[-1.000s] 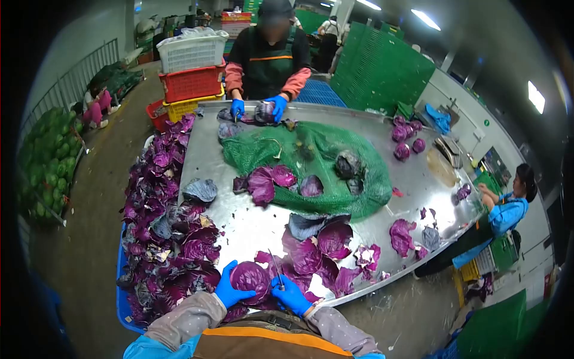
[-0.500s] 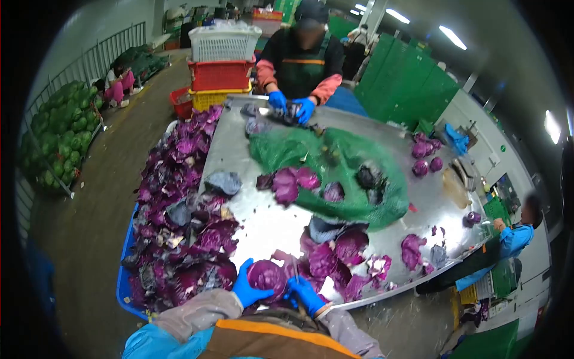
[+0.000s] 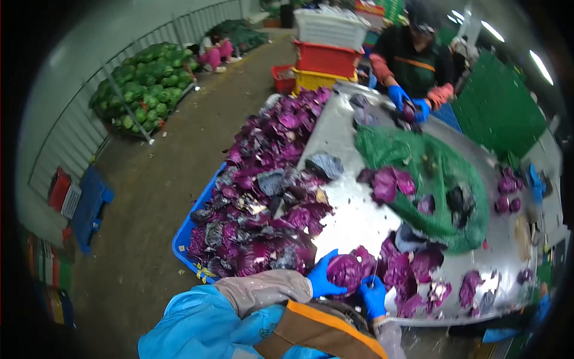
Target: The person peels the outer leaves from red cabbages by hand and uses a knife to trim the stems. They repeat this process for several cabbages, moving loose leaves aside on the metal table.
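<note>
A purple cabbage (image 3: 345, 272) rests in my left hand (image 3: 324, 279), gloved in blue, whose fingers curve around its left side. Close by on the right, my right hand (image 3: 374, 297), also in a blue glove, is closed on a small knife (image 3: 373, 280); only a thin bit of its blade shows and the handle is hidden. Loose purple leaves (image 3: 396, 267) lie on the metal table (image 3: 353, 224) just beyond the hands. To the left, a heap of trimmed leaves (image 3: 263, 221) overfills a blue bin (image 3: 182, 238).
Across the table a co-worker's blue-gloved hands (image 3: 412, 106) hold another purple cabbage. A green net bag (image 3: 439, 173) lies on the metal top. Stacked crates (image 3: 327, 55) stand beyond the leaf heap. Green cabbages (image 3: 149, 87) are piled by the railing at far left.
My view has swung left, so the table sits further right. Both hands remain at the cabbage, where a leaf now appears to stick out on its right side. The co-worker's hands have lifted a cabbage.
</note>
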Tool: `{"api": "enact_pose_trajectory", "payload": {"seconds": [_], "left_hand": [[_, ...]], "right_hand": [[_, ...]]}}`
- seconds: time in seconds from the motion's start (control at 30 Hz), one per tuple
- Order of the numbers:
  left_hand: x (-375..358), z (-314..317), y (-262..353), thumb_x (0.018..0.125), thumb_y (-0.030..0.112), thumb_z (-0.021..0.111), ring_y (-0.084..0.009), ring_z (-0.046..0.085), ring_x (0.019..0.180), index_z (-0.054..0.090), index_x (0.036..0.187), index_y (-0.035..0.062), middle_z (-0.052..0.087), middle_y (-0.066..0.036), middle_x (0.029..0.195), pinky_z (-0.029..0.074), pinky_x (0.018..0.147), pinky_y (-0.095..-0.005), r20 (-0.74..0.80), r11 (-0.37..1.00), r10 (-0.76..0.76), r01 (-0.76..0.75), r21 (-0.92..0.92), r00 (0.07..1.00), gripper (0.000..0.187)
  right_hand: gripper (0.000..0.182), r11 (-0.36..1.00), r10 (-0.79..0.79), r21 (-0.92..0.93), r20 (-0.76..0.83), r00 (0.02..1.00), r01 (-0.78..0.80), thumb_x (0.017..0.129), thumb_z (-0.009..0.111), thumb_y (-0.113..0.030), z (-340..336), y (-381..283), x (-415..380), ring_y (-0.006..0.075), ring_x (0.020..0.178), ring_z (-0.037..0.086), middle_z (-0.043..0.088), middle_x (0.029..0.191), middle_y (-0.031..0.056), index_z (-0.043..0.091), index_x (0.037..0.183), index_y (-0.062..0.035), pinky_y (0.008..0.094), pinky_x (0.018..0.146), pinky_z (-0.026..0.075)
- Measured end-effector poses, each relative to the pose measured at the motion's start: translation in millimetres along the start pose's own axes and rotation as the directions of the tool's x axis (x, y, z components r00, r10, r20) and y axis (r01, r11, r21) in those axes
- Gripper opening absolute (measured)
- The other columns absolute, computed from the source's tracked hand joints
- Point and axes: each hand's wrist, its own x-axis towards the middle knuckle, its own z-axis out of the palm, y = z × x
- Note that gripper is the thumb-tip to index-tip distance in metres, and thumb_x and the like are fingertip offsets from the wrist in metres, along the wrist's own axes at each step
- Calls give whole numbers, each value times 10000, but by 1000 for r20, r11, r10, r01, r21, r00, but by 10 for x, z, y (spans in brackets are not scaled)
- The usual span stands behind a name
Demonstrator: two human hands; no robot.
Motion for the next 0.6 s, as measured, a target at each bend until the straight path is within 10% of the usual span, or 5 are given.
{"api": "enact_pose_trajectory", "payload": {"seconds": [0.23, 0.3, 0.4, 0.53, 0.6], "left_hand": [[99, -166, -52, 635, 175, 869, -289, 398, 1290, 263, 1438, 62, 394, -165, 1386, 361, 1082, -391, -37, 978, -94, 85, -191, 995, 1012], [93, -259, 87, 795, 203, 736, -298, 399, 1291, 322, 1422, 114, 405, -146, 1390, 342, 1099, -402, 325, 454, -348, 462, -762, 879, 758], [93, -276, 496, 927, 229, 549, -272, 425, 1273, 355, 1405, 150, 422, -132, 1392, 338, 1101, -414, 705, -127, 1, 699, -704, 709, 522], [343, 117, -156, 946, 200, 507, -221, 456, 1236, 362, 1401, 67, 428, -130, 1394, 418, 1023, -393, 741, 381, -104, 715, -587, 664, 497], [471, -88, -224, 953, 144, 501, -206, 507, 1181, 402, 1380, 52, 463, -126, 1365, 432, 1007, -353, 669, 779, -176, 518, -355, 723, 449]], "right_hand": [[130, 1000, -6, -10, -14, 1000, 6, 796, 674, -139, -150, -334, -167, 69, 643, 483, 587, 665, 28, 635, 794, -15, 275, 580, 414], [130, 973, 56, 230, -142, 988, -22, 811, 677, -128, -300, -528, -131, 56, 652, 493, 616, 742, 8, 660, 875, -16, 256, 598, 424], [553, 793, -14, 605, 134, 991, -70, 803, 611, -42, -689, -829, -34, 43, 584, 537, 616, 1182, 117, 446, 1330, -32, 178, 473, 415], [800, 475, -82, 759, 542, 836, -445, 700, 680, -86, -668, -607, 51, 121, 861, 603, 488, 1367, 152, 342, 1422, -29, 255, 707, 500], [832, 647, -149, 680, 555, 818, -344, 635, 673, -69, -686, -624, 16, 157, 1046, 553, 496, 1354, 123, 375, 1409, -10, 322, 880, 457]]}}
